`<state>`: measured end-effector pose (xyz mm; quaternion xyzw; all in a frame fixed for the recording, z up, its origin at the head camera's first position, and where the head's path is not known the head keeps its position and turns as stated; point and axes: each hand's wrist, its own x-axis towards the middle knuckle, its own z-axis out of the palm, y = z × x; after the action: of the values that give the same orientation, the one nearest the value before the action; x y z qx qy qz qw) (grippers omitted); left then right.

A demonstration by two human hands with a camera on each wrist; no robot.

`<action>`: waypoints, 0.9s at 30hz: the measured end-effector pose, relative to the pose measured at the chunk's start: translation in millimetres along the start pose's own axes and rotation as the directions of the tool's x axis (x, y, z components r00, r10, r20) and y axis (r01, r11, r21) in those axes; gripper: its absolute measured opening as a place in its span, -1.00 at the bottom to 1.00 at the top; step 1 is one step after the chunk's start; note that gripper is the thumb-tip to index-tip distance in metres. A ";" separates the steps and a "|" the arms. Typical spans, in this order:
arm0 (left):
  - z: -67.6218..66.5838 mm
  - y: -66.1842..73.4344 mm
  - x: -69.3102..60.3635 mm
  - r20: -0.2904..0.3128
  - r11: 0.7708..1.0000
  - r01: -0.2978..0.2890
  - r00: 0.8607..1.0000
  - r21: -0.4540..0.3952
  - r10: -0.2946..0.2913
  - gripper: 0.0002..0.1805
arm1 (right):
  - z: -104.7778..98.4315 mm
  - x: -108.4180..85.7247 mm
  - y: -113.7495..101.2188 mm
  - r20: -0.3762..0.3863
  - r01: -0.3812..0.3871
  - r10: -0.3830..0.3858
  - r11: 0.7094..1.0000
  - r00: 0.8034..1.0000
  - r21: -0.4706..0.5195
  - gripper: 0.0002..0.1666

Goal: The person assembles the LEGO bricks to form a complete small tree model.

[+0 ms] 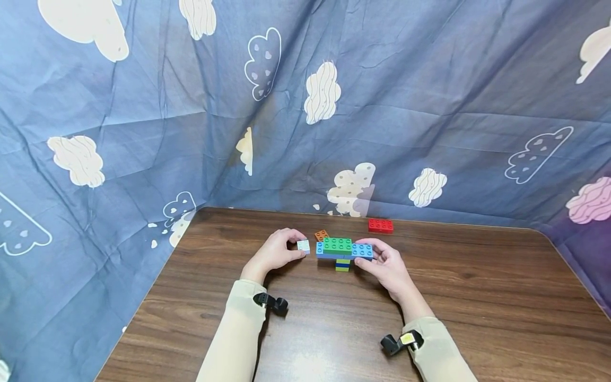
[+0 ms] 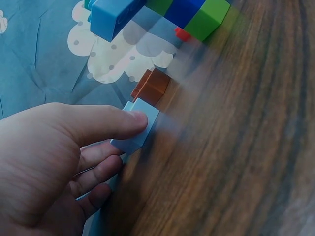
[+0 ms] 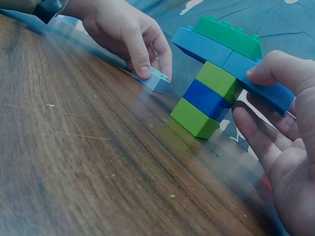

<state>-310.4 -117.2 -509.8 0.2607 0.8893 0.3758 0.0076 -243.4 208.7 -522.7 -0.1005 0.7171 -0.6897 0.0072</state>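
Observation:
Between thumb and fingers, my left hand (image 1: 277, 252) pinches a pale blue brick (image 2: 139, 123) low at the tabletop, left of a built brick structure. That structure has a short column of lime bricks (image 3: 195, 118) with a dark blue brick (image 3: 207, 101) between them. Two light blue bricks (image 3: 204, 45) lie end to end across the column, and a green brick (image 1: 337, 244) spans their joint on top. My right hand (image 1: 387, 265) grips the right end of the light blue layer, thumb in front. Some of its fingers are hidden behind the bricks in the head view.
An orange-brown brick (image 1: 321, 234) lies behind the pale blue one, close to the structure. Farther back, a red brick (image 1: 380, 225) sits near the table's rear edge. A cloud-patterned cloth (image 1: 286, 159) hangs behind the wooden table (image 1: 477, 276).

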 end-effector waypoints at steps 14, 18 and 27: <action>-3.6 5.7 2.2 -0.101 0.992 0.037 0.994 -0.119 -0.050 -0.73 | 0.3 0.2 -0.3 0.007 -0.015 0.015 1.000 1.000 0.022 -0.41; -6.2 10.4 3.1 -0.169 0.987 0.041 0.983 -0.155 -0.067 -0.72 | -0.1 0.1 -0.2 0.000 -0.014 0.014 1.000 1.000 0.011 -0.41; -13.5 43.2 8.2 -0.283 0.977 -0.025 0.959 -0.210 -0.036 -0.63 | 0.2 0.1 0.6 0.007 0.001 -0.001 1.000 1.000 0.014 -0.41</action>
<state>-300.5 -97.1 -469.6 0.1992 0.8366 0.5019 -0.0917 -243.6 208.5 -523.4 -0.1035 0.7121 -0.6943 0.0102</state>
